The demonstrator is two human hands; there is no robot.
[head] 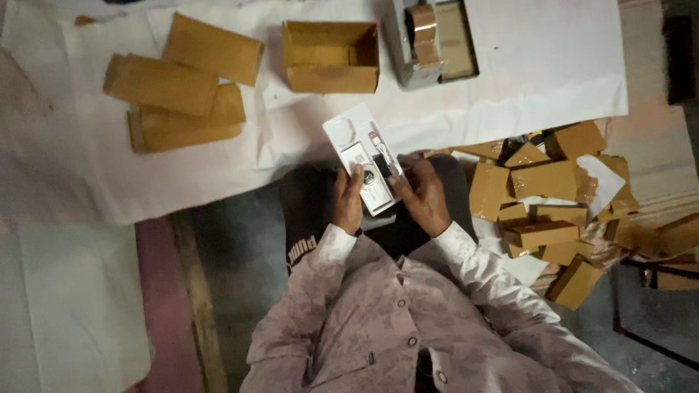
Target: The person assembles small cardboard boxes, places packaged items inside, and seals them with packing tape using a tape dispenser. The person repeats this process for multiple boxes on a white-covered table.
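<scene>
I hold a white plastic tray [348,138] with small parts set in its recesses, among them a round dark piece and a cable. My left hand [348,205] grips its left lower edge, thumb on top. My right hand [422,196] holds the right lower edge, fingers curled around it. The tray is tilted up and away from me over the edge of the white sheet [510,80]. Both sleeves are pale pink and patterned.
An open brown cardboard box [331,57] stands just beyond the tray. Flat brown boxes [178,91] lie at the left on the sheet. A tape dispenser [428,40] sits at the top. Several small taped brown boxes [553,204] are heaped at my right.
</scene>
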